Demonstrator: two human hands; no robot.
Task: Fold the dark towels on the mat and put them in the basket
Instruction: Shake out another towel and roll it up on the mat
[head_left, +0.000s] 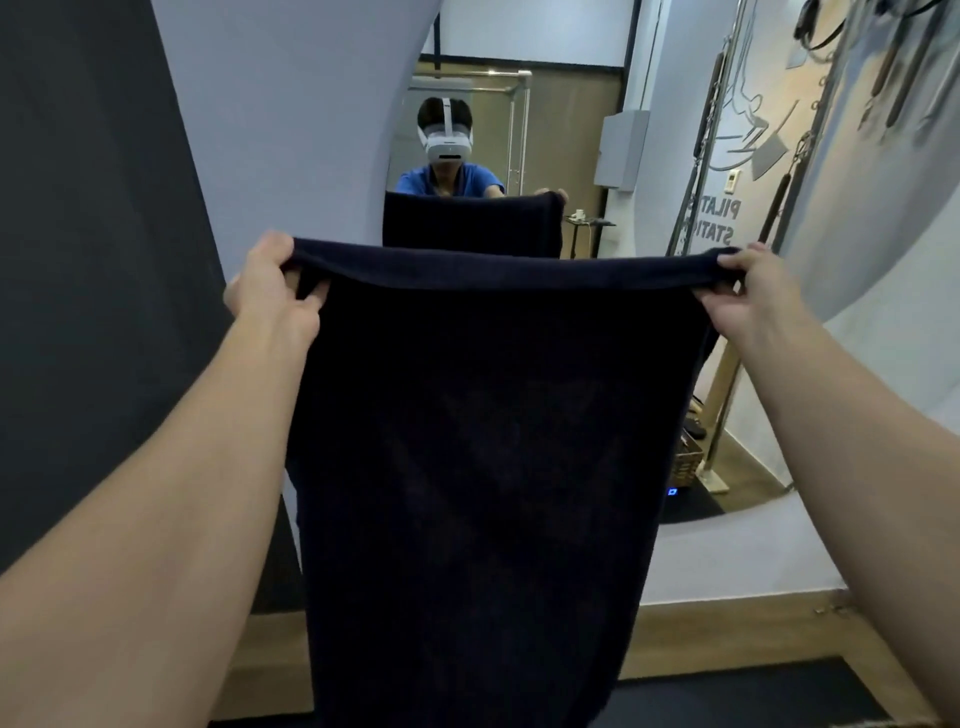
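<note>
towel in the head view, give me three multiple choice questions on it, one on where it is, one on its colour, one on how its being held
1. Where is the towel?
A. Flat on the mat
B. Held up in front of a mirror
C. In a basket

2. What colour is the towel?
A. White
B. Red
C. Dark navy

3. How is it held?
A. Left hand and right hand each grip a top corner
B. One hand only
C. Bunched into a ball

Answers: 1 B, it hangs in the air and its reflection shows behind; 2 C, the cloth is very dark blue; 3 A, both hands pinch the stretched top edge.
</note>
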